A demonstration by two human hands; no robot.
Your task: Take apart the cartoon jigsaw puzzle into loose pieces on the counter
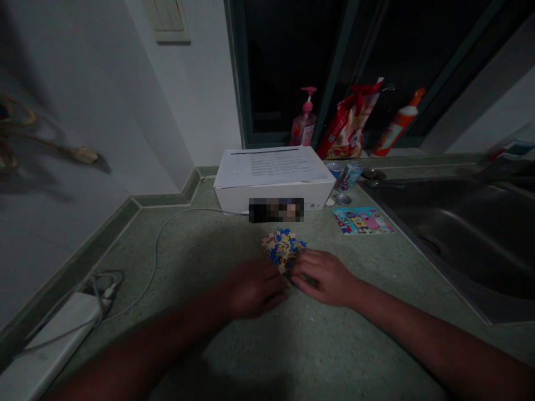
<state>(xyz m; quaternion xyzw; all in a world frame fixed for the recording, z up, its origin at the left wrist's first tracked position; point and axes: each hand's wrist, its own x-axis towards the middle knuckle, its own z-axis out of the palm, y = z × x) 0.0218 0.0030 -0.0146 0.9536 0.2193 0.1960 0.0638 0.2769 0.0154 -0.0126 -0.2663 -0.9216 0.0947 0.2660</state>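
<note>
A heap of small jigsaw puzzle pieces [284,245], in blue, yellow, pink and tan, lies on the green speckled countertop [334,345]. At its near left edge is my left hand [254,288], closed, with fingers bent downward and the back of the hand hiding the fingertips. My right hand [324,275] rests at the near right edge, its fingers curled inward toward the left hand. A bit of yellow shows between the two hands, too dim to make out. Whatever either hand holds is hidden. To the right lies a colourful cartoon picture card [363,220].
Behind the heap stands a white box [276,172], a dark phone-like object [276,210] against its front. A can [349,177] and lids stand beside it. The sink [460,234] is at right. A white cable [155,250] runs left to a power strip [62,340].
</note>
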